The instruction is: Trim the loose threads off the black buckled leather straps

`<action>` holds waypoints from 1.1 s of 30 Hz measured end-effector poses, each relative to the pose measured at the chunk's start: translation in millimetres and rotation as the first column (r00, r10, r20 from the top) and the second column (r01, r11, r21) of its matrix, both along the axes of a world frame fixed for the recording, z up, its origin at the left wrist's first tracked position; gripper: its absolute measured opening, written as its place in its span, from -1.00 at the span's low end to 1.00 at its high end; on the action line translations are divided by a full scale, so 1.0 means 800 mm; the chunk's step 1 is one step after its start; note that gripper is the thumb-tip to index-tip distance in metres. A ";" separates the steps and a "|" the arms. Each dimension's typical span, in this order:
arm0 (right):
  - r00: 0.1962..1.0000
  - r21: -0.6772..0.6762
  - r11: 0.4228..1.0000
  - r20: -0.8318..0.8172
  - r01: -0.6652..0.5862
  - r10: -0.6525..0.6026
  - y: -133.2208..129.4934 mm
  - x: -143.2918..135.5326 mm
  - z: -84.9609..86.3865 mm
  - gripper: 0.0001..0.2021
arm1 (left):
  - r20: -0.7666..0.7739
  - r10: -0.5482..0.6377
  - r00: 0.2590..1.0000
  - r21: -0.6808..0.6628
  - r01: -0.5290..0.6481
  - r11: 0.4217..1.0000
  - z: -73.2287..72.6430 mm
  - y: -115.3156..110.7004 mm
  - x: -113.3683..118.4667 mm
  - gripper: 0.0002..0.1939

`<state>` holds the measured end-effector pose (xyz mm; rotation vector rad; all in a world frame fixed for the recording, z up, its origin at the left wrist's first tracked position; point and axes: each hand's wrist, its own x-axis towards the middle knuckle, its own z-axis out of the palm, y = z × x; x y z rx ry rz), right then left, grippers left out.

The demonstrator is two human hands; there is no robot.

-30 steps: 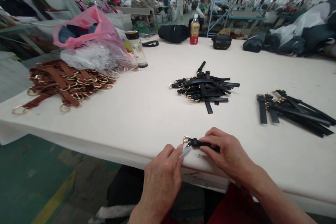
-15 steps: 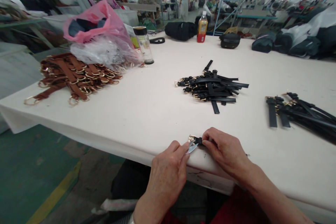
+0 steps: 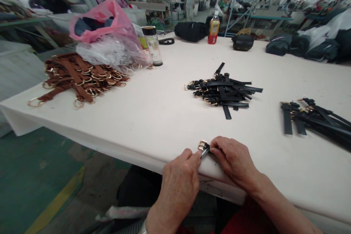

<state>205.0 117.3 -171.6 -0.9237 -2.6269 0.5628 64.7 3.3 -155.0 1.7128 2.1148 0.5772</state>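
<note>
Near the front edge of the table, my right hand (image 3: 235, 160) pinches a short black strap with a gold buckle (image 3: 203, 145). The buckle end points left out of the fingers, and the rest of the strap is mostly hidden by them. My left hand (image 3: 182, 177) is closed on small silver snips, their blades (image 3: 204, 153) lying against the strap just below the buckle. Their handles are covered by the palm. Beyond both hands lies a pile of black buckle straps (image 3: 225, 90). Another group of black straps (image 3: 315, 117) lies to the right.
Brown straps with gold rings (image 3: 79, 76) are heaped at the left of the white table (image 3: 153, 117). Behind them stand a pink plastic bag (image 3: 120, 22) and a glass bottle (image 3: 153, 47). A drink bottle (image 3: 214, 29) and black pouches (image 3: 192, 31) line the back. People work far behind.
The snips' blades, apart and plainly visible before, now show less and look closer together beside the strap. The buckle has tilted slightly. The whole view has shifted a little.
</note>
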 end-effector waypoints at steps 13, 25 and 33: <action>0.949 -0.484 0.818 -0.113 -0.311 0.294 -0.029 0.043 0.058 -0.84 | 0.208 0.057 0.976 0.033 -0.065 0.997 -0.002 0.000 -0.011 -0.77; 0.991 -0.121 0.984 0.018 0.135 -0.134 -0.012 0.038 0.009 -0.92 | 0.303 0.097 0.948 0.023 -0.109 0.994 -0.006 0.002 -0.014 -0.70; 0.973 -0.026 0.978 -0.100 0.208 -0.210 -0.028 0.037 -0.002 -0.81 | 0.294 0.138 0.946 0.098 -0.174 0.980 -0.009 -0.005 -0.018 -0.74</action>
